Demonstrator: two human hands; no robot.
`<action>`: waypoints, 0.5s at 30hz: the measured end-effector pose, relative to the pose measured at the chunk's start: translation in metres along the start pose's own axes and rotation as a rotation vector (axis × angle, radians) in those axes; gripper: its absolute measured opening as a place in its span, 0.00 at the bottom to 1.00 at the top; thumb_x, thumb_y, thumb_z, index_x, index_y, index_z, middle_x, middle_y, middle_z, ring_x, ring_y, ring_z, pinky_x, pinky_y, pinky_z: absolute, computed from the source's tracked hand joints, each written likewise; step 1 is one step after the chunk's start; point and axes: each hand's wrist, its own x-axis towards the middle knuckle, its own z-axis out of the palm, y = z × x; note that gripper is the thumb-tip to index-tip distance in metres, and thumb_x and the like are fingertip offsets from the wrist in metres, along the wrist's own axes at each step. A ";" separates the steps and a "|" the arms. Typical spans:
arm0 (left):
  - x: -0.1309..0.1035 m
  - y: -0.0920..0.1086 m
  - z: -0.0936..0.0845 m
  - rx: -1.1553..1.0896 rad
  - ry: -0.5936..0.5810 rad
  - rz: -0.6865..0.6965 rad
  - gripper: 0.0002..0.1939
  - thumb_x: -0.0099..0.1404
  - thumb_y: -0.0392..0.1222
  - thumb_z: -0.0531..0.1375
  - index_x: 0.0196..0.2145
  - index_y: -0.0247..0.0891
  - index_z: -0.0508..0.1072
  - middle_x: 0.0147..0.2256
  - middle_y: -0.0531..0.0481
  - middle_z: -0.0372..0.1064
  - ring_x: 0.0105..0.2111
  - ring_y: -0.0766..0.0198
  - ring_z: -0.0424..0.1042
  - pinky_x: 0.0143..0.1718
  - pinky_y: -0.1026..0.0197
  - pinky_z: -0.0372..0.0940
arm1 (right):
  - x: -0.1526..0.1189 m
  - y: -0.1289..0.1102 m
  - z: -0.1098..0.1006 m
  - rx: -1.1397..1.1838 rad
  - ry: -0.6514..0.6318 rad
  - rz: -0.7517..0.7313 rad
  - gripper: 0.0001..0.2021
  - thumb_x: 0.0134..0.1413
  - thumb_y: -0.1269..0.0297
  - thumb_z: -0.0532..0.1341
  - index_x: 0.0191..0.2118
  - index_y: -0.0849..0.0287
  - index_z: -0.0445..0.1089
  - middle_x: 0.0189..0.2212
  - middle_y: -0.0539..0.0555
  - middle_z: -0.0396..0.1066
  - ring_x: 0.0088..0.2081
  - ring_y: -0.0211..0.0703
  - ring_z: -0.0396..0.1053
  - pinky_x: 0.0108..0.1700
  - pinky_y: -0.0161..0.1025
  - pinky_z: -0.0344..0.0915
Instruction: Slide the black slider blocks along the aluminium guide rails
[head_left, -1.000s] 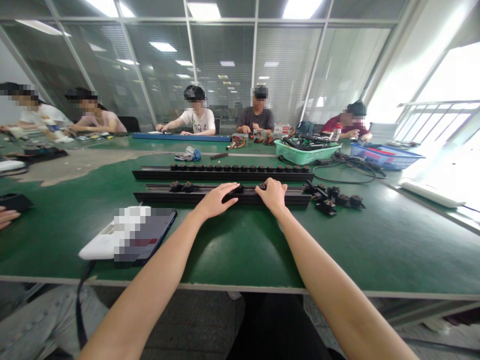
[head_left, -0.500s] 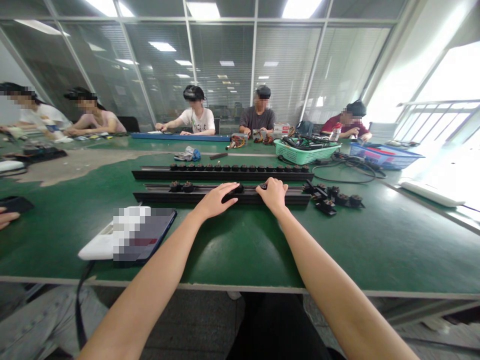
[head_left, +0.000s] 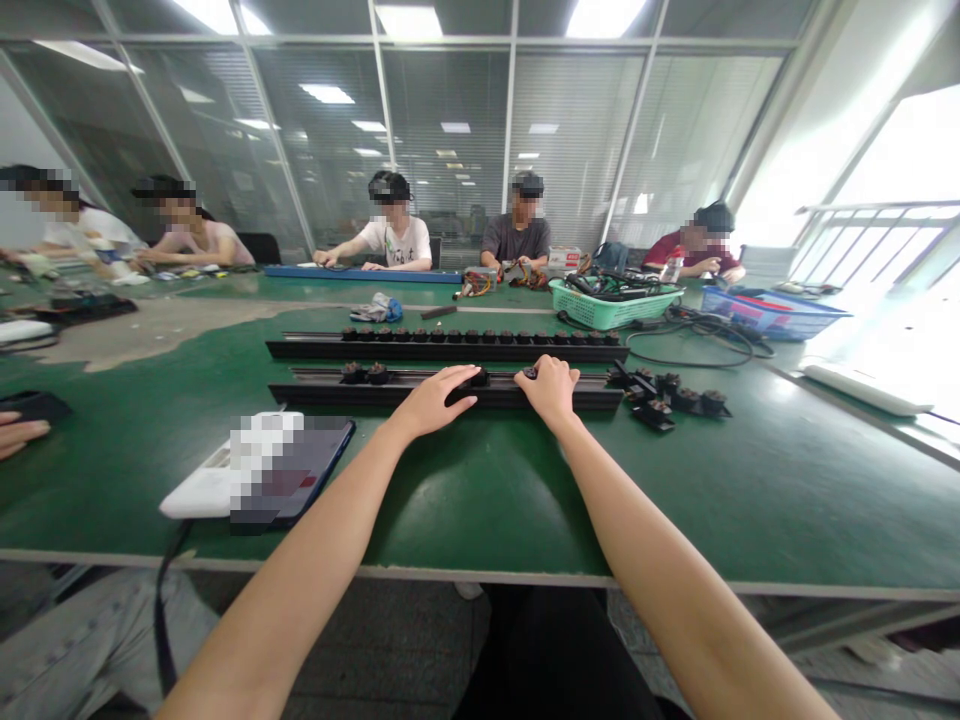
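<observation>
A long black rail (head_left: 360, 396) lies across the green table before me, with two round black socket-like modules (head_left: 365, 373) on its left part. Over the rail's middle, my left hand (head_left: 433, 402) is open, its fingers stretched and the thumb apart. Its fingertips touch or nearly touch another black module (head_left: 479, 377). My right hand (head_left: 553, 388) is closed on a small round black module (head_left: 530, 373) at the rail, partly hidden by the fingers. Behind lies a second black rail (head_left: 450, 351), carrying a row of several such modules. Several loose modules (head_left: 686, 396) lie at the right end.
On the left, a white device and a dark phone (head_left: 300, 475) lie on the table. Beyond the rails are a cloth (head_left: 376, 307), a green basket (head_left: 619, 307) of cables and a blue basket (head_left: 776, 312). Several people sit opposite; another person's hand (head_left: 21, 432) shows at far left.
The whole view has shifted very slightly. Both my hands keep their places at the front rail, and the modules look unmoved.
</observation>
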 end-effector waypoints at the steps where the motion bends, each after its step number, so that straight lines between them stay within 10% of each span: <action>1: 0.000 0.000 0.000 -0.001 0.000 -0.001 0.30 0.73 0.58 0.54 0.67 0.41 0.66 0.66 0.43 0.64 0.67 0.53 0.63 0.70 0.45 0.56 | 0.000 0.000 0.000 0.000 0.001 0.001 0.12 0.58 0.57 0.58 0.41 0.61 0.71 0.42 0.64 0.75 0.47 0.58 0.66 0.51 0.49 0.53; 15: 0.000 0.000 0.000 0.008 -0.005 -0.001 0.31 0.73 0.57 0.54 0.67 0.38 0.66 0.66 0.41 0.64 0.67 0.53 0.63 0.70 0.46 0.56 | 0.000 0.000 -0.001 -0.008 -0.011 0.025 0.13 0.58 0.57 0.58 0.42 0.61 0.71 0.44 0.65 0.75 0.49 0.59 0.67 0.53 0.50 0.54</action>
